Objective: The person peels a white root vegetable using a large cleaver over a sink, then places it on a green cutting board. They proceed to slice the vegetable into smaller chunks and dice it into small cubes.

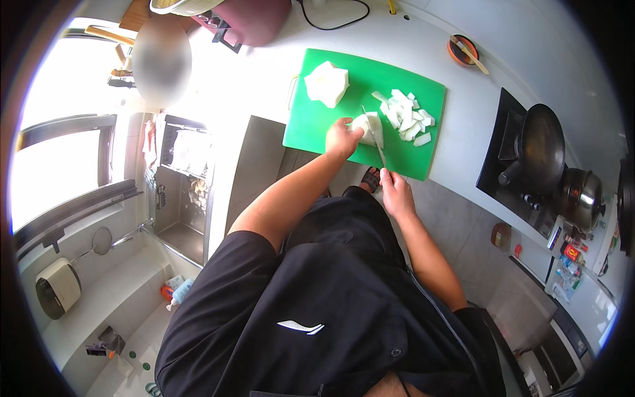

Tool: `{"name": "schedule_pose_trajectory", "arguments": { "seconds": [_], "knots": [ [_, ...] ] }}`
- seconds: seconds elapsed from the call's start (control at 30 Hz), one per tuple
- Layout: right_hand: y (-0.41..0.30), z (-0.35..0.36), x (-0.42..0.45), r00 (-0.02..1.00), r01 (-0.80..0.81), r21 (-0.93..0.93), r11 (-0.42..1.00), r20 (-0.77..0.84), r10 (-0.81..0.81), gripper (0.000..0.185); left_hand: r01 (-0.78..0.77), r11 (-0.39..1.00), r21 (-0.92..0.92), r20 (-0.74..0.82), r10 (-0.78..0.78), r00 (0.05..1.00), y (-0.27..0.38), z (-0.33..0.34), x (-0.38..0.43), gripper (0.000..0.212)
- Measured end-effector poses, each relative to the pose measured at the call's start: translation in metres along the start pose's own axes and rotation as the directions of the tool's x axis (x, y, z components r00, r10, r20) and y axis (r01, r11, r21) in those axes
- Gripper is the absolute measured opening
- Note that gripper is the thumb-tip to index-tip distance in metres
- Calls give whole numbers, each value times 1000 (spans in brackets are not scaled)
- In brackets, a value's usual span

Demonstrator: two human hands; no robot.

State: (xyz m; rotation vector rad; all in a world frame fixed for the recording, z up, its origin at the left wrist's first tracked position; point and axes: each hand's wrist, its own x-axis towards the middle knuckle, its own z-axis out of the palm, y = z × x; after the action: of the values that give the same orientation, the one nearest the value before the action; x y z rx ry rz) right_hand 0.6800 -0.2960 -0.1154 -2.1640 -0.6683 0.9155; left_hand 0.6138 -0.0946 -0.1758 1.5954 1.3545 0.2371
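A green cutting board (pixel 327 126) lies on the counter before me. My left hand (pixel 343 138) steadies a white, peeled vegetable piece (pixel 375 133) near the board's front edge. My right hand (pixel 397 191) grips a kitchen knife (pixel 376 141) by its handle, and the blade lies across that piece, pointing away from me. Whether the blade has sunk into it I cannot tell. A larger pale, peeled chunk (pixel 327 84) sits at the far left of the board. On its right side rests a loose pile of white cut pieces (pixel 406 116).
Right of the board, a dark wok (pixel 543 144) and a lidded steel pot (pixel 581 198) stand on the hob (pixel 503 129). A small orange-rimmed bowl (pixel 462 51) with a brush sits at the back. To the left are a sink (pixel 173 218) and a maroon appliance (pixel 255 20).
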Motion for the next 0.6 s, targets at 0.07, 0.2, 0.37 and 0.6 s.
{"name": "schedule_pose_trajectory", "arguments": {
  "seconds": [0.07, 0.2, 0.37, 0.6],
  "knots": [
    [-2, -4, 0, 996, -70, 42, 997, 53, 68, 53, 0, 1000, 18, 59, -1, 998, -4, 0, 2, 62],
    [-2, -3, -2, 993, -97, 77, 992, 81, 91, 52, -19, 999, 47, 88, 15, 996, -10, 0, 1, 62],
    [2, 6, -4, 995, -82, 86, 993, 58, 77, 52, 80, 997, 2, 96, -80, 992, -23, 9, 6, 60],
    [-3, 3, -8, 996, -83, 95, 992, 39, 79, 50, 99, 994, -48, 148, -91, 985, -37, 14, 12, 63]
  ]
}}
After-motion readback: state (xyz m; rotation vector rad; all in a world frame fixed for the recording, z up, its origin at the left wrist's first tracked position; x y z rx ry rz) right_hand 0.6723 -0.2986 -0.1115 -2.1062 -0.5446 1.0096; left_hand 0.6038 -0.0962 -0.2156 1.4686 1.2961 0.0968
